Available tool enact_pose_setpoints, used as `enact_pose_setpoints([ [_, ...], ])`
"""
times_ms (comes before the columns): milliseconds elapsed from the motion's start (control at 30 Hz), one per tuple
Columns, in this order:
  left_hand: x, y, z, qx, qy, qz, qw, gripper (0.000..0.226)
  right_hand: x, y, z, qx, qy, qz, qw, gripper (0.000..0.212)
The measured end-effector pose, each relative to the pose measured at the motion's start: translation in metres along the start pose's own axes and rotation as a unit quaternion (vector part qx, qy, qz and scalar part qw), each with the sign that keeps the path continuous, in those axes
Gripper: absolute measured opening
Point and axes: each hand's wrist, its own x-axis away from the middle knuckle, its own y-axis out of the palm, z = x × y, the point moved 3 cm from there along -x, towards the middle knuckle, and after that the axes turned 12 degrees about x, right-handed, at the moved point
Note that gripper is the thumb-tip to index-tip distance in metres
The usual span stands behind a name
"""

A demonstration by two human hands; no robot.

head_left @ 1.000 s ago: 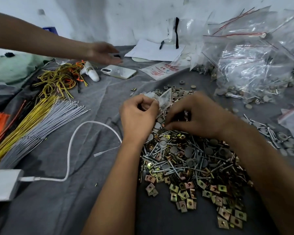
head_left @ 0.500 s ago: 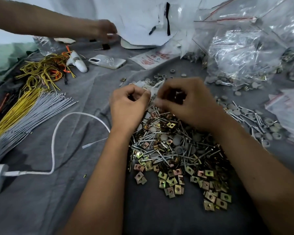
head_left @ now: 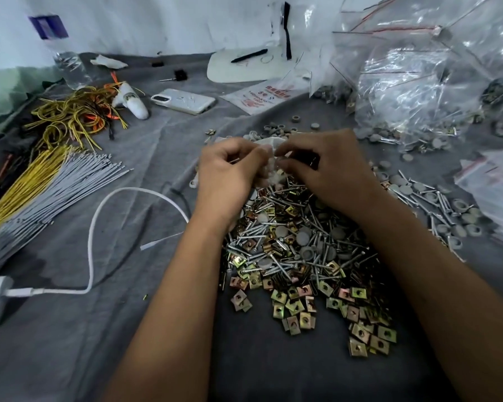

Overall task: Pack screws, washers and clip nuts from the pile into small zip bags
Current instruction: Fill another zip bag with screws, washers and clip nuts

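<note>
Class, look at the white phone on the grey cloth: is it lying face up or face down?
Face down: the phone shows its back, with the camera lens at its left end.

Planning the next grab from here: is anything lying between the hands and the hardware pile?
Nothing visible does. The left hand and right hand hold a small clear zip bag together directly over the far edge of the mixed pile of silver screws, grey washers and brass-coloured clip nuts. Only the forearms cross over it.
</note>
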Motion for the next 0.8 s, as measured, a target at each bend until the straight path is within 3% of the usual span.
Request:
enact_pose_setpoints([
  [67,0.000,-0.001,0.003,0.056,-0.005,0.005,0.998,0.027,0.000,-0.001,0.002,-0.002,0.005,-0.005,1.000,0.022],
  [167,-0.004,-0.018,0.008,0.140,0.020,0.144,0.979,0.035,0.002,-0.001,0.005,-0.015,0.034,-0.005,0.999,0.025],
  [267,-0.006,-0.039,0.010,0.186,0.053,0.309,0.931,0.037,0.002,-0.002,0.005,-0.038,0.061,0.005,0.997,0.019],
  [433,-0.007,-0.055,0.010,0.215,0.041,0.416,0.882,0.032,0.002,0.002,-0.002,-0.058,0.069,-0.033,0.995,0.037],
  [533,-0.008,-0.056,0.010,0.221,0.019,0.416,0.882,0.037,0.002,0.006,-0.004,-0.023,0.069,-0.053,0.996,0.023],
  [667,-0.006,-0.043,0.009,0.190,-0.009,0.336,0.922,0.041,0.003,0.007,-0.004,-0.049,0.071,-0.048,0.995,0.009],
  [800,-0.002,-0.021,0.010,-0.021,0.024,0.179,0.983,0.042,0.003,0.005,-0.010,-0.025,0.026,-0.028,0.999,0.011],
])
